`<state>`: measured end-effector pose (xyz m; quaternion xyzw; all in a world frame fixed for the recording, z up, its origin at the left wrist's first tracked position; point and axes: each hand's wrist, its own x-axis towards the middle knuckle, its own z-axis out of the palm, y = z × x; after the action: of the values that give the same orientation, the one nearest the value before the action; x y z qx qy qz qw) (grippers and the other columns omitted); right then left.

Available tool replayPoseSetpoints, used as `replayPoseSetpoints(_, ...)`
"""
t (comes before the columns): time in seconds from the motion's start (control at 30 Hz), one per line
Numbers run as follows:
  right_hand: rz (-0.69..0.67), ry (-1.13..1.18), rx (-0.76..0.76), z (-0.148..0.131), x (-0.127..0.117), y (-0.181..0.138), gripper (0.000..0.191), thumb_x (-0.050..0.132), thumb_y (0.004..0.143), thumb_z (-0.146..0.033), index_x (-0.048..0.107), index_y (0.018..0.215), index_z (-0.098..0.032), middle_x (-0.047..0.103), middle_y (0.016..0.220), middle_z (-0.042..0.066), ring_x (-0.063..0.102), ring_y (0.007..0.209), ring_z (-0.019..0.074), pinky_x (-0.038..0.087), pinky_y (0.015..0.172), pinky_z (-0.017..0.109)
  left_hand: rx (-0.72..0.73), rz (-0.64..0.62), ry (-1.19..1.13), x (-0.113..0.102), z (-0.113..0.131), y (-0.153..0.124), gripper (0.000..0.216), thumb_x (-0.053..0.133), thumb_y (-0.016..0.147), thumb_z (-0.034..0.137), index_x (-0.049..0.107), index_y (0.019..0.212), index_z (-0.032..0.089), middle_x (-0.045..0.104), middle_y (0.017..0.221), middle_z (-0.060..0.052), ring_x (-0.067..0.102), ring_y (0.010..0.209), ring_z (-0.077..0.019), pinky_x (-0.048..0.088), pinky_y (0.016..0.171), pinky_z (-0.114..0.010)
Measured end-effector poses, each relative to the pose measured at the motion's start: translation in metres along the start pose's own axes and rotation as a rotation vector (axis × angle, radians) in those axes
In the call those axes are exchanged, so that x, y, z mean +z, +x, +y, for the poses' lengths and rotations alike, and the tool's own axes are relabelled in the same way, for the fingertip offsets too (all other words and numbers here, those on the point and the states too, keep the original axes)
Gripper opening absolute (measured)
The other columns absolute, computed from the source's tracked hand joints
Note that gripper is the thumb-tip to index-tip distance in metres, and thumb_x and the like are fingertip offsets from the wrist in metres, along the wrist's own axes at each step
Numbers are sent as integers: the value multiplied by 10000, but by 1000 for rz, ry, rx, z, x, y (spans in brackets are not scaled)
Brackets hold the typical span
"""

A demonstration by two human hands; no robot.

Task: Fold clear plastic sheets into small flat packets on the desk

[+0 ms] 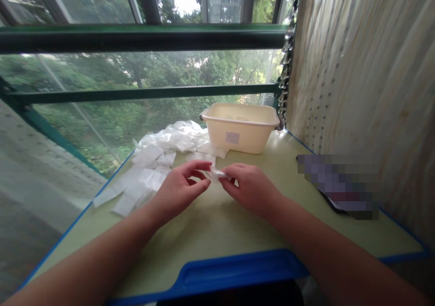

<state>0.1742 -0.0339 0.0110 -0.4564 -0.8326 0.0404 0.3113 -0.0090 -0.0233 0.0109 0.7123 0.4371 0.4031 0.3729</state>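
Between the thumb and fingers of my right hand (249,186) is a small, crumpled, white translucent piece (217,174), perhaps thin plastic. It sticks out to the left, just off the table. My left hand (186,183) faces it with thumb and forefinger apart; the fingertips come close to its left end, and no firm hold shows. Behind and left of my hands lies a loose heap of clear and white plastic bags (176,138), with flat ones spread toward the table's left edge.
A cream plastic bin (243,131) with a small pale label stands at the back of the yellow-green table (217,224). A phone-like dark object (336,188), blurred out, lies at the right. The table has a blue edge (238,269). A window is behind it, a curtain (367,70) at the right.
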Motion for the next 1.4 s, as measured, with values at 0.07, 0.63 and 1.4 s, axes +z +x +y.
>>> replayPoseSetpoints(0.07, -39, 125, 58, 1, 1, 2, 204, 490, 802, -248, 585, 644, -160, 550, 594, -4, 479, 561, 92, 316, 529, 210, 83, -29, 89, 1, 0, -1, 321, 628, 711, 264, 614, 1025, 202, 623, 967, -38, 577, 766, -144, 496, 636, -240)
replayPoseSetpoints(0.63, -308, 1001, 444, 4, 0, 9, 288, 560, 760, -382, 617, 720, -103, 588, 559, 19, 520, 465, 75, 403, 414, 180, -228, -189, -321, -3, 2, 3, 208, 644, 702, 334, 572, 759, 148, 553, 682, 14, 508, 563, -88, 444, 471, -195)
replayPoseSetpoints(1.4, -65, 461, 118, 10, 2, 6, 145, 513, 791, -265, 574, 722, -153, 546, 622, -13, 487, 571, 87, 388, 559, 216, -293, -193, -311, -1, 1, 2, 439, 425, 798, 556, 503, 643, 152, 463, 366, 38, 440, 302, -87, 317, 319, -174)
